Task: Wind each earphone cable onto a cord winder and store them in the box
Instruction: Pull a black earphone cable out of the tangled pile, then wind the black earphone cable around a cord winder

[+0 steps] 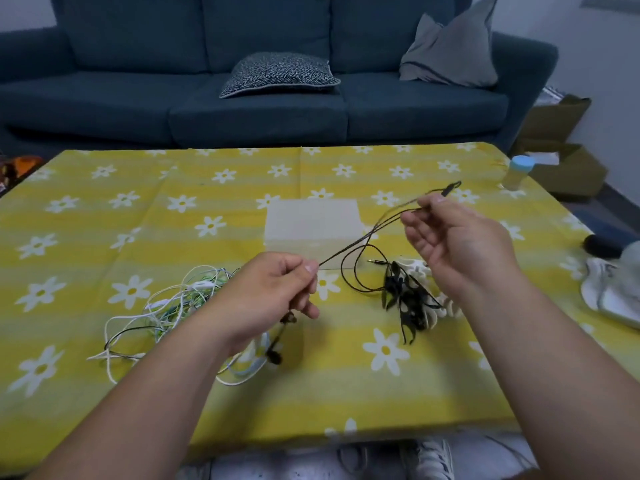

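Fingers (308, 271) of the left hand (273, 296) are pinching a dark earphone cable (346, 250) between thumb and forefinger, and the other fingers of this hand are curling under. The right hand (460, 247) is holding the same cable near its far end with thumb and forefinger closed on it, while its other fingers are lying loosely apart with the palm turned to the left. Between the two hands the cable is running tight and raised above the worktop (346, 393), which is wearing a yellow cloth with white flowers. Below the left hand the earbuds (275, 356) are hanging down close to the cloth. The rest of the cable is making a loose loop on the cloth, and its jack plug (374, 261) is lying just beside a pile of cord winders (408, 299), black ones and white ones. A pale box (311, 223) is standing on the worktop behind the hands, under the tight cable. To the left, a tangle of white and green cables (173, 303) is lying partly under the left forearm. A small bottle (517, 173) with a blue cap is standing at the far right corner, and a dark blue sofa (242, 109) is standing behind the worktop.
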`<state>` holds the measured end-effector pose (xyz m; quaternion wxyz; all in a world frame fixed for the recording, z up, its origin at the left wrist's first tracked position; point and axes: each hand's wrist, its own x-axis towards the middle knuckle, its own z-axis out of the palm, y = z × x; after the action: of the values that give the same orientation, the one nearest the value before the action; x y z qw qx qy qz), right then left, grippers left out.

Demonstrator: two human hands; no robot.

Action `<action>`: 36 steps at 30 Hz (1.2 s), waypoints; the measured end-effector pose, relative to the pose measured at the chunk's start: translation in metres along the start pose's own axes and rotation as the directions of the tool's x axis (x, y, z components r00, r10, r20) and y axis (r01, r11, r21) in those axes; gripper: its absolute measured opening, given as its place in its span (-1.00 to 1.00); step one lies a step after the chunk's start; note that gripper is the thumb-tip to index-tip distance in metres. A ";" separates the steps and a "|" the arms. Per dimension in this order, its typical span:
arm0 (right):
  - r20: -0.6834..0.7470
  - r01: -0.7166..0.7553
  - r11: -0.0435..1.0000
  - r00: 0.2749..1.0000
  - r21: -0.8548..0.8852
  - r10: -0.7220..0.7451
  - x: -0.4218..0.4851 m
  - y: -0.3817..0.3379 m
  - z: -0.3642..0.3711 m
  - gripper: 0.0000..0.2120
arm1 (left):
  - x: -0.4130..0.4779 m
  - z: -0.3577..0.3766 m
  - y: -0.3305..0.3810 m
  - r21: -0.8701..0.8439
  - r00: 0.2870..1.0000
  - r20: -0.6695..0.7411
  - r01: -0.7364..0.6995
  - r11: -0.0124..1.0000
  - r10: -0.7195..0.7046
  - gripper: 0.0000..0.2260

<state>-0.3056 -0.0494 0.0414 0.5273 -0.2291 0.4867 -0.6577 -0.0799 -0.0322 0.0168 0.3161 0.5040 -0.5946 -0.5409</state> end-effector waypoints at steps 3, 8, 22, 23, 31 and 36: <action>0.059 -0.071 0.934 0.993 -0.350 0.098 0.000 0.005 -0.005 -0.87 | 0.000 0.004 0.006 -0.108 0.997 -0.050 -0.070 0.992 0.064 -0.70; 0.092 0.103 0.518 0.995 -0.849 -0.047 -0.005 0.020 -0.010 -0.88 | 0.003 0.019 0.010 -0.088 0.994 -0.060 -0.096 0.991 0.091 -0.70; 0.147 0.068 0.644 0.987 -0.762 0.070 0.000 0.010 -0.039 -0.88 | 0.011 0.036 -0.004 0.344 1.000 0.012 -0.003 0.939 -0.001 -0.75; 0.114 0.057 0.633 0.992 -0.772 0.049 0.002 0.008 -0.046 -0.88 | 0.012 0.037 -0.007 0.365 0.999 0.022 0.019 0.931 -0.029 -0.75; 0.013 0.046 -0.171 0.981 -0.984 0.191 0.014 0.034 -0.089 -0.77 | 0.020 0.056 -0.011 0.336 0.997 0.022 0.063 0.940 -0.074 -0.79; -0.014 0.004 -0.185 0.996 -0.983 0.094 0.013 0.053 -0.089 -0.67 | 0.024 0.064 -0.016 0.426 0.969 0.151 0.115 0.897 -0.196 -0.84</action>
<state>-0.3573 -0.0239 -0.0453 0.1986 -0.5551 0.8075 -0.0192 -0.1419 -0.0322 -0.0168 0.0994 0.5515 -0.6808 -0.4716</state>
